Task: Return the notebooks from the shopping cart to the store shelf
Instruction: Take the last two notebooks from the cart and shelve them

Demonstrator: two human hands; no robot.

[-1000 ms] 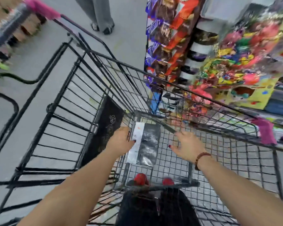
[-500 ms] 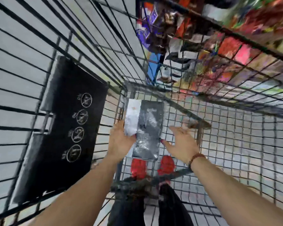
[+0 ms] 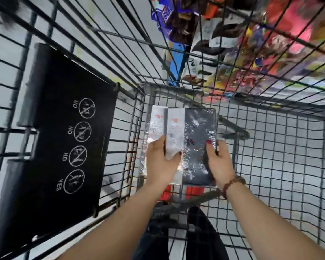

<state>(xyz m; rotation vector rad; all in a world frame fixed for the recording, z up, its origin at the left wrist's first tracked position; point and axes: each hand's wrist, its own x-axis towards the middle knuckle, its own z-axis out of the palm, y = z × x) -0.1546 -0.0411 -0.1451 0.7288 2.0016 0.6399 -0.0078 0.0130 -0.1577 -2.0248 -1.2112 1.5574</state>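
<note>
Task early: notebooks (image 3: 182,145), shrink-wrapped, pale one overlapped by dark one, in shopping cart (image 3: 281,147) near left wall, low over wire floor; none on store shelf (image 3: 251,53) yet. Lift-out, carry, shelving all left, by my read.

Left hand (image 3: 162,162): fingers curled over pale cover at left edge, gripping.

Right hand (image 3: 219,162): thumb on dark cover, fingers hidden behind right edge, gripping same notebooks.
</note>
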